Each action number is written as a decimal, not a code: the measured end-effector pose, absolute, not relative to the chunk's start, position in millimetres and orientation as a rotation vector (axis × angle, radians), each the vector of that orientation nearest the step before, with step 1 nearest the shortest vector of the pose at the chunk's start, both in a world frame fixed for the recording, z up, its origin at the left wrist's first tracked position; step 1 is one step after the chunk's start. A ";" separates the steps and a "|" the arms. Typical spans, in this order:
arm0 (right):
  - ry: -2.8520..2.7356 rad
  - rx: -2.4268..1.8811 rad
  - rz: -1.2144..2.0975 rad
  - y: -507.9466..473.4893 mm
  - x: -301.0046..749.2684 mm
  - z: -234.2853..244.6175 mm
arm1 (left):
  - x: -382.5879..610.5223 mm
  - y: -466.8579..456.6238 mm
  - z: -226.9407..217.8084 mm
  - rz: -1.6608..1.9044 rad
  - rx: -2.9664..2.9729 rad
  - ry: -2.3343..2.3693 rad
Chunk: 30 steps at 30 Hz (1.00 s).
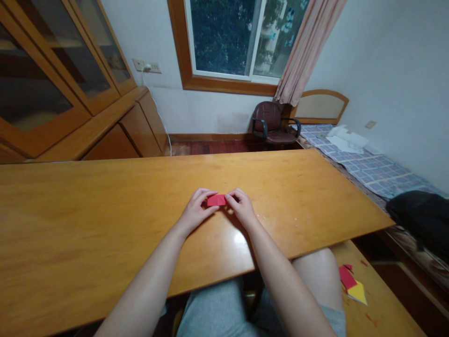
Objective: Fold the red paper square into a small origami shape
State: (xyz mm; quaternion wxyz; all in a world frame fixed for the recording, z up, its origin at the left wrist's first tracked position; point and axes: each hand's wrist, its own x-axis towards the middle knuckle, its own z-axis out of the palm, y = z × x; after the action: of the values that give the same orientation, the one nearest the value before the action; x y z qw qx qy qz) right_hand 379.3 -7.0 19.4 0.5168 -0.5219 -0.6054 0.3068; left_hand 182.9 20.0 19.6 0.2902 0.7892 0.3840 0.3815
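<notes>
Left hand (199, 209), right hand (240, 205) pinch folded red paper (216, 201) between them — best keep edges aligned; press evenly.

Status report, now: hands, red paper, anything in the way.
Left hand, right hand: gripping opposite ends of the red paper. Paper folded, crease showing. Pale specks on the tabletop, right of the hands, not blocking.
</notes>
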 end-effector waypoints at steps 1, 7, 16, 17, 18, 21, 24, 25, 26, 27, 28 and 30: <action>-1.454 -1.252 0.739 -7.3 379.1 20.0 | 182.9 20.2 18.5 1.013 2.125 1.025; -1.472 -1.253 0.728 -8.3 378.7 20.2 | 184.8 19.5 17.9 1.001 2.131 1.044; -1.466 -1.250 0.714 -7.6 377.8 22.6 | 184.5 18.6 19.3 0.983 2.119 1.027; -1.473 -1.250 0.710 -7.4 377.9 22.2 | 184.5 18.5 19.6 0.976 2.117 1.027; -1.478 -1.250 0.707 -7.3 378.1 21.8 | 184.6 18.3 20.0 0.971 2.114 1.029; -1.480 -1.244 0.707 -7.0 378.4 20.3 | 185.1 17.7 21.2 0.961 2.108 1.042; -1.482 -1.244 0.714 -6.8 378.2 19.6 | 185.3 17.6 21.6 0.957 2.112 1.061; -1.486 -1.244 0.716 -6.7 378.0 19.6 | 185.3 17.7 21.5 0.954 2.113 1.066; -1.492 -1.243 0.715 -6.7 377.7 19.7 | 185.2 17.8 21.4 0.953 2.112 1.070; -1.499 -1.241 0.714 -6.6 377.5 19.9 | 185.1 18.0 21.3 0.951 2.112 1.073; -1.507 -1.238 0.711 -6.6 377.2 20.1 | 185.0 18.1 21.2 0.951 2.110 1.077; -1.529 -1.232 0.705 -6.9 376.6 20.5 | 184.8 18.4 21.0 0.952 2.103 1.091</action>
State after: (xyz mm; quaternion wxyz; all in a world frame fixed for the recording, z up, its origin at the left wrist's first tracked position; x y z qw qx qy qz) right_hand 376.6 -6.9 20.5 0.5037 -0.5101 -0.6332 0.2918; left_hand 184.8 18.4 21.0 0.2899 0.7883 0.4088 0.3569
